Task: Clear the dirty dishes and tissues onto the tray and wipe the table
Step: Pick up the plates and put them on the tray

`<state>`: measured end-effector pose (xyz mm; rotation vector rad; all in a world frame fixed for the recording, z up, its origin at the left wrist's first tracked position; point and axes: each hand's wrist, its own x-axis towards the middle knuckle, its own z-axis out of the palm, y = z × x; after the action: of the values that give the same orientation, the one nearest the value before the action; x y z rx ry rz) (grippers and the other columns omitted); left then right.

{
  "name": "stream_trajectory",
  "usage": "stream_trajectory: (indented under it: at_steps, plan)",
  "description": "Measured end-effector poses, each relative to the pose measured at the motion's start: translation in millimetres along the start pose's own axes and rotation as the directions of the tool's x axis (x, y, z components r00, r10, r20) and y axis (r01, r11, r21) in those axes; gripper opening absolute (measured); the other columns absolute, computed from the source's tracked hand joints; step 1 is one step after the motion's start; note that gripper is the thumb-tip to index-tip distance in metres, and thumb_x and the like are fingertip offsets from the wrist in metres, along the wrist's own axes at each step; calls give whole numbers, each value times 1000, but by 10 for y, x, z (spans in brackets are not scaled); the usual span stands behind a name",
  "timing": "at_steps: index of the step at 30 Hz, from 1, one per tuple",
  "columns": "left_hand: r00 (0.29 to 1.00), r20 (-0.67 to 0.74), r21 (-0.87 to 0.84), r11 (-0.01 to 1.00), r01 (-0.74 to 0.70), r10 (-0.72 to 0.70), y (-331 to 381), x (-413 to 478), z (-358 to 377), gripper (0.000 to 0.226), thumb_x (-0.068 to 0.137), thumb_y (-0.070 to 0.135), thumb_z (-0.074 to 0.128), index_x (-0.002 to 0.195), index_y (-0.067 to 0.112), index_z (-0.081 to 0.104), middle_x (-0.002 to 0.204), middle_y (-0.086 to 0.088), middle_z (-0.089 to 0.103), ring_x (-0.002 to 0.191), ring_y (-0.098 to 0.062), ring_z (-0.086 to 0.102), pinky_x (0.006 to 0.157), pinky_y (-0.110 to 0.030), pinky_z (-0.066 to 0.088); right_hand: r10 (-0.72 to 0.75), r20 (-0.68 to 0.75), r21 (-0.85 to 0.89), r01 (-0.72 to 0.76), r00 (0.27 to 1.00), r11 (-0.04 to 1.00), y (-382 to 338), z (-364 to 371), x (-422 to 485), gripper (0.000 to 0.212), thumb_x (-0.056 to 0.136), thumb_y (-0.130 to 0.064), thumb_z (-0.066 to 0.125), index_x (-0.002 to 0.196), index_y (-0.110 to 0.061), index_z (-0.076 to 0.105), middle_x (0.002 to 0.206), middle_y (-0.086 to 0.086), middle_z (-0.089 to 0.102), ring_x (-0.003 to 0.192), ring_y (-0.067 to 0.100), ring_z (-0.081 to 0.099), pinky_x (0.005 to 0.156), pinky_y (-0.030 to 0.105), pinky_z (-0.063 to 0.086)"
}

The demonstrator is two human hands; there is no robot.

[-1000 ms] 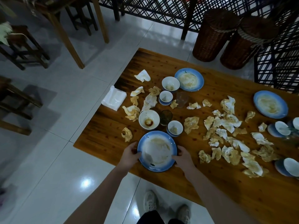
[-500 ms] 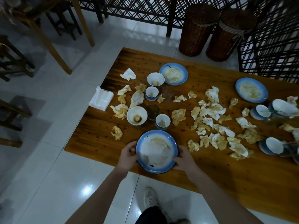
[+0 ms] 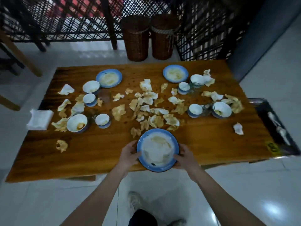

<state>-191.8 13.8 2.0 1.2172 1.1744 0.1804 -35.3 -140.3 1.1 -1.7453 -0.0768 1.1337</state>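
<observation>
A dirty blue-rimmed plate (image 3: 157,149) is at the table's near edge, held by both hands: my left hand (image 3: 129,152) grips its left rim and my right hand (image 3: 184,156) grips its right rim. The wooden table (image 3: 101,149) carries two more blue-rimmed plates (image 3: 108,78) (image 3: 175,73), several white bowls and small cups such as a stained bowl (image 3: 76,122), and several crumpled greasy tissues (image 3: 146,110) across its middle. A dark tray (image 3: 275,128) with spoons on it sits at the table's right end.
A stack of white napkins (image 3: 39,119) hangs over the table's left edge. Two wicker baskets (image 3: 136,37) stand behind the table against a lattice screen. Wooden chair legs (image 3: 19,53) are at the far left. My shoes (image 3: 135,201) are on the tiled floor.
The plate has moved right along the near edge in both hands, now partly past the edge. My view has swung right, bringing the table's right end and the tray into sight.
</observation>
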Motion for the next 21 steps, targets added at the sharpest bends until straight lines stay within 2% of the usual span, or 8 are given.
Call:
stream_trajectory:
  at_steps: [2, 4, 6, 8, 10, 12, 16, 21]
  plan:
    - [998, 52, 31, 999, -24, 22, 46, -114, 418, 52, 88, -1, 64, 137, 8, 47, 126, -9, 54, 118, -32, 54, 81, -46, 55, 3, -38, 34, -2, 999, 999, 95, -406, -101, 36, 91, 1, 55, 117, -21, 41, 125, 6, 49, 116, 34, 52, 67, 38, 56]
    - [994, 105, 49, 998, -48, 43, 68, -227, 794, 46, 87, -5, 62, 130, 8, 52, 125, -11, 57, 116, -33, 56, 87, -49, 53, -15, -73, 39, 18, 997, 999, 190, -776, -189, 36, 91, -1, 55, 120, -19, 42, 125, 5, 51, 113, 31, 55, 63, 34, 55]
    - [987, 150, 84, 994, -71, 57, 85, -342, 1179, 38, 86, -7, 61, 118, 14, 58, 118, -10, 62, 110, -33, 59, 85, -52, 54, -61, -98, 29, 64, 993, 998, 269, -1159, -315, 36, 90, -2, 55, 123, -15, 45, 125, 7, 54, 106, 26, 58, 55, 27, 54]
    - [978, 191, 135, 985, -106, 79, 104, -429, 1543, 39, 84, -7, 60, 113, 19, 58, 116, -7, 63, 107, -32, 61, 80, -56, 55, -93, -124, 36, 99, 988, 994, 334, -1519, -432, 33, 90, -2, 55, 119, -15, 48, 120, 8, 57, 99, 21, 60, 52, 21, 52]
    - [969, 220, 160, 976, -145, 108, 143, -511, 1844, 40, 83, -8, 58, 112, 21, 58, 115, -5, 64, 105, -28, 62, 77, -51, 57, -113, -160, 79, 126, 981, 989, 364, -1806, -539, 33, 89, 0, 56, 116, -19, 50, 113, 4, 60, 92, 17, 61, 50, 19, 51]
    - [957, 257, 165, 970, -179, 132, 187, -591, 2154, 39, 82, -8, 57, 107, 21, 61, 109, -5, 68, 100, -27, 64, 74, -45, 58, -114, -187, 128, 139, 976, 982, 380, -2085, -631, 39, 88, 1, 56, 121, -20, 50, 113, 1, 61, 94, 16, 60, 52, 21, 52]
    - [928, 329, 216, 943, -255, 176, 280, -654, 2673, 38, 79, -9, 63, 101, 22, 65, 103, 0, 69, 102, -26, 64, 86, -50, 54, -99, -259, 178, 149, 961, 973, 415, -2540, -734, 36, 88, 5, 53, 116, -17, 50, 103, -1, 62, 87, 11, 60, 50, 21, 53]
    - [917, 371, 239, 939, -249, 148, 433, -612, 3294, 37, 82, -9, 62, 107, 20, 59, 108, -1, 64, 106, -24, 60, 91, -46, 52, -22, -348, 254, 117, 937, 960, 442, -3055, -651, 39, 87, 8, 53, 118, -15, 48, 109, 9, 61, 95, 26, 59, 52, 27, 57]
